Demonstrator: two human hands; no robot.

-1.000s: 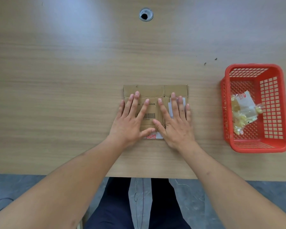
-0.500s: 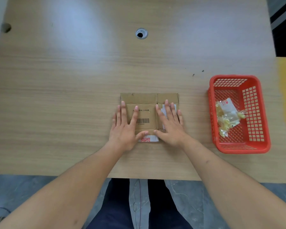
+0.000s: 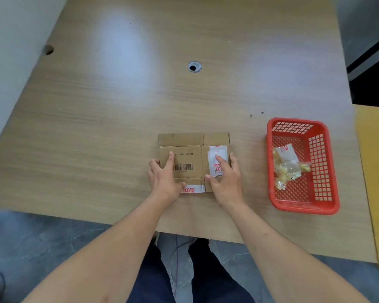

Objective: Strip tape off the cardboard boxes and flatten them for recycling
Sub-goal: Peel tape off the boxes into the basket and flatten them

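A flattened brown cardboard box (image 3: 190,156) lies near the table's front edge, with a barcode on top, a white label with red print (image 3: 213,154) on its right panel, and a strip of white tape with red codes (image 3: 194,190) along its near edge. My left hand (image 3: 164,178) holds the box's left side: the index finger lies on top and the other fingers curl over the left edge. My right hand (image 3: 225,180) holds the right side, with the index finger on the white label and the outer fingers curled at the right edge.
A red plastic basket (image 3: 324,171) stands to the right of the box and holds crumpled clear and white tape scraps (image 3: 288,165). The wooden table (image 3: 118,119) has a round cable hole (image 3: 194,66) at the back. A yellow surface (image 3: 374,171) adjoins the table's right side.
Both hands pressed flat on the cardboard with spread fingers before. They have now slid outward to its side edges and the fingers have drawn in. The view has also pulled back.
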